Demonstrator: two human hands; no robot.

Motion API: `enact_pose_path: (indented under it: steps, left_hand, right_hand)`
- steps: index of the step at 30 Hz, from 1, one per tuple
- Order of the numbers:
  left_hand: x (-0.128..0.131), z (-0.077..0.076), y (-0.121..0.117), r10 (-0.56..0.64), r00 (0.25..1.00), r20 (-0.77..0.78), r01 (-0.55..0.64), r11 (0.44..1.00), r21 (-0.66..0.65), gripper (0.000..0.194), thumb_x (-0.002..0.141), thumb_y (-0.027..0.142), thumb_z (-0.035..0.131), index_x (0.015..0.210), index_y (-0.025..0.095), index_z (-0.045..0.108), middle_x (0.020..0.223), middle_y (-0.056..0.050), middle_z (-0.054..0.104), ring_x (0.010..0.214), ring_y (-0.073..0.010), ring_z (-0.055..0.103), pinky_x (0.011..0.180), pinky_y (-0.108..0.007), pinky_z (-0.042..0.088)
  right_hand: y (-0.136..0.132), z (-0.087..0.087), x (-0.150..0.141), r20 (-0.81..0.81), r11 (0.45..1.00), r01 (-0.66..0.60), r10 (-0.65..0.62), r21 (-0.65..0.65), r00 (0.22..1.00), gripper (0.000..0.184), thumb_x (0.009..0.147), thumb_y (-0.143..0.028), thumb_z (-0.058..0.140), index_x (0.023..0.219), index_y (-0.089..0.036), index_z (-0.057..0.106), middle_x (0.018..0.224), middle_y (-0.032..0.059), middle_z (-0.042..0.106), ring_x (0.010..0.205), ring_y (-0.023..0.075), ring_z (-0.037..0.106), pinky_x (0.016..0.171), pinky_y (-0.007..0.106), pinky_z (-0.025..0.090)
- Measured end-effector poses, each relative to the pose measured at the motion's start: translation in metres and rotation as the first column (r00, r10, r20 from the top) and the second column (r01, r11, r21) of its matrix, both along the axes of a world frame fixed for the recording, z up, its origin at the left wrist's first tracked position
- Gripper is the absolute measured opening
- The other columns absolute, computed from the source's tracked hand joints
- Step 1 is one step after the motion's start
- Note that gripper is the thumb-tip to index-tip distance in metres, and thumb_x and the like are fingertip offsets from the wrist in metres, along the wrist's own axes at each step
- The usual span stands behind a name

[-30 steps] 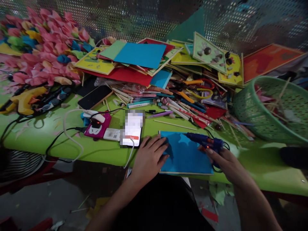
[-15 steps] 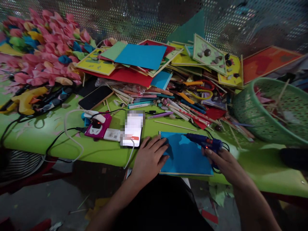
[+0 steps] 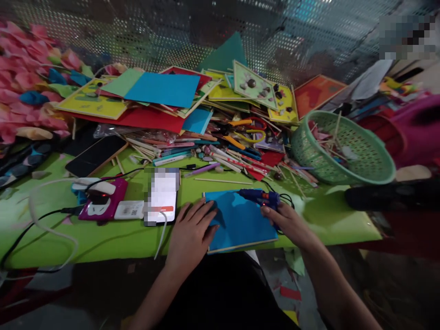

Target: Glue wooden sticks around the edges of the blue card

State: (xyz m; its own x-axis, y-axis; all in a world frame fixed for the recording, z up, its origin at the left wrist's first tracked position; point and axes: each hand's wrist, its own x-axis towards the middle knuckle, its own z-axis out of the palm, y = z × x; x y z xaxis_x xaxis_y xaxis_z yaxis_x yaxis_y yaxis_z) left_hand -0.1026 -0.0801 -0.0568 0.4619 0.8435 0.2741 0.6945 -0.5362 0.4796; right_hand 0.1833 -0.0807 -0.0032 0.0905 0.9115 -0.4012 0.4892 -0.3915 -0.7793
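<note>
A blue card (image 3: 240, 224) edged with thin wooden sticks lies near the front of the green table. On its left edge rests my left hand (image 3: 193, 231), fingers stretched out flat and holding nothing. My right hand (image 3: 285, 222) is wrapped round a dark blue glue gun (image 3: 263, 198) with a small red light on it. The gun's nozzle points left, over the card's upper part; whether it touches the card I cannot tell. Just left of my left hand lies a lit phone (image 3: 163, 192) with a white cable.
A magenta power strip (image 3: 118, 188) with cables sits at the left. Behind lie pens, sticks, scissors (image 3: 250, 135) and a heap of coloured cards (image 3: 165, 89). A green basket (image 3: 374, 160) stands at the right, and pink paper flowers (image 3: 20, 68) at the far left.
The view has swung to the right, so everything sits further left and more shows beyond the basket. My hands, the card and the glue gun keep nearly the same places relative to each other.
</note>
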Motion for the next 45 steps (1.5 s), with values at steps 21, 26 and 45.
enact_pose_path:
  steps: [21, 26, 45]
  left_hand:
    - [-0.013, -0.026, 0.016, -0.067, 0.994, -0.091, 0.090, 0.956, 0.278, 0.034, 0.099, 0.036, 0.057, 0.130, 0.028, 0.066, 0.145, -0.001, 0.066, 0.133, -0.0290, 0.061, 0.109, -0.049, 0.042]
    - [-0.013, -0.025, 0.015, -0.058, 0.994, -0.088, 0.080, 0.960, 0.268, 0.034, 0.098, 0.033, 0.058, 0.130, 0.030, 0.068, 0.144, -0.001, 0.066, 0.133, -0.0278, 0.062, 0.109, -0.048, 0.045]
    - [0.001, 0.002, -0.003, 0.044, 0.999, -0.011, -0.045, 0.997, -0.068, 0.032, 0.097, 0.027, 0.064, 0.128, 0.029, 0.071, 0.144, -0.004, 0.066, 0.139, -0.0273, 0.057, 0.118, -0.058, 0.043]
  right_hand:
    - [0.004, -0.002, 0.005, -0.353, 0.998, -0.017, 0.039, 0.064, 0.935, 0.056, 0.079, -0.071, 0.074, 0.102, -0.019, 0.074, 0.081, 0.0017, 0.067, 0.066, 0.0131, 0.052, 0.063, 0.027, 0.046]
    - [0.002, -0.002, 0.009, -0.373, 0.998, -0.013, 0.036, 0.064, 0.927, 0.059, 0.078, -0.073, 0.073, 0.107, -0.022, 0.074, 0.090, 0.0038, 0.072, 0.073, 0.0166, 0.057, 0.065, 0.028, 0.049]
    - [-0.005, -0.024, 0.019, -0.069, 0.993, 0.100, -0.095, 0.065, 0.993, 0.049, 0.075, -0.071, 0.069, 0.084, -0.025, 0.080, 0.078, 0.0099, 0.074, 0.070, 0.0287, 0.066, 0.060, 0.038, 0.055]
